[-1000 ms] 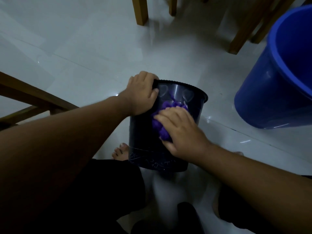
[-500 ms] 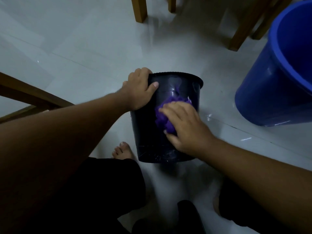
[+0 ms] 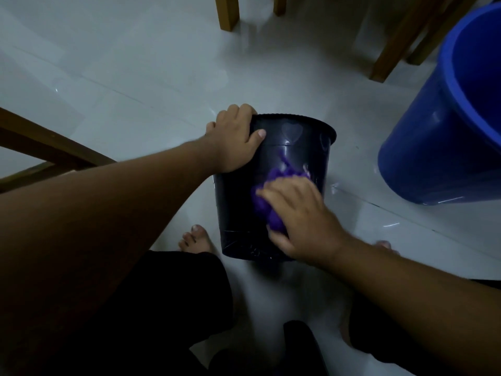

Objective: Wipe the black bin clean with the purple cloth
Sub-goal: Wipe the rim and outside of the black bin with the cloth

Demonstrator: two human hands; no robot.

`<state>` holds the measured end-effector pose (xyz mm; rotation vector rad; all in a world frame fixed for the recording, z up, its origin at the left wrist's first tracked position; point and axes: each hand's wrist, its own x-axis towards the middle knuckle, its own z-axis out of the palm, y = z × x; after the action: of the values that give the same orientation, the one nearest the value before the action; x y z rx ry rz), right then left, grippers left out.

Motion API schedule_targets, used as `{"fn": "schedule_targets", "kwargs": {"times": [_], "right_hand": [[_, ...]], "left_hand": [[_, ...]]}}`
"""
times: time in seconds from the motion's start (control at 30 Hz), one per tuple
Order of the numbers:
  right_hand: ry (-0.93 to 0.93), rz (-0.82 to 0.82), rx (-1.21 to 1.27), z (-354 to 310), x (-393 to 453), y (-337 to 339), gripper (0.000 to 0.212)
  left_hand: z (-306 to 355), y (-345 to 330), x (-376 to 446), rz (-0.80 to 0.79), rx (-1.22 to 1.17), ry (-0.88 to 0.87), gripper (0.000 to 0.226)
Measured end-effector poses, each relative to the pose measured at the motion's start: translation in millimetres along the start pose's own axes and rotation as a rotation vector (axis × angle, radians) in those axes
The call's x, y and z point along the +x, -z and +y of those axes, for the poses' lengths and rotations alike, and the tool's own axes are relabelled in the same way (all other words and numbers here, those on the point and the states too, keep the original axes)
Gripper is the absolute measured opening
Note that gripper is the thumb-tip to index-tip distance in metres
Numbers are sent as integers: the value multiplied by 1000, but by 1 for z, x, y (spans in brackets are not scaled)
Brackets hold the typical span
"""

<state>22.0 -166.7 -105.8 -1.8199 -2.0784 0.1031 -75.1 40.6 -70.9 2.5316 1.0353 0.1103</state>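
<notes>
The black bin point(image 3: 238, 202) stands on the pale tiled floor between my feet, with faint heart shapes near its rim. My left hand point(image 3: 234, 139) grips the bin's rim on the left side, thumb on the outer wall. My right hand point(image 3: 301, 218) presses the purple cloth point(image 3: 267, 210) flat against the bin's near outer wall, low on the right side. Most of the cloth is hidden under my fingers; a tuft shows above them.
A large blue bucket point(image 3: 423, 147) stands on the floor to the right, close to the bin. Wooden chair legs point(image 3: 227, 12) rise at the top. A wooden chair frame point(image 3: 46, 147) is at the left. My bare foot point(image 3: 195, 238) is beside the bin.
My right hand has slid the cloth down the bin's outer wall, from near the rim to the lower half. The left hand keeps hold of the rim.
</notes>
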Motion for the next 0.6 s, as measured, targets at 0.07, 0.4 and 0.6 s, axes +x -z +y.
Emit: {"fn": "schedule_targets", "kwargs": {"times": [0.07, 0.4, 0.6], "right_hand": [[150, -62, -18, 5, -14, -3, 71], [-90, 33, 54, 13, 11, 3, 70], [127, -57, -33, 15, 1, -3, 70]], "left_hand": [[-3, 0, -2, -3, 4, -16, 45], [-9, 5, -5, -42, 3, -5, 58], [-19, 11, -4, -98, 2, 12, 59]]}}
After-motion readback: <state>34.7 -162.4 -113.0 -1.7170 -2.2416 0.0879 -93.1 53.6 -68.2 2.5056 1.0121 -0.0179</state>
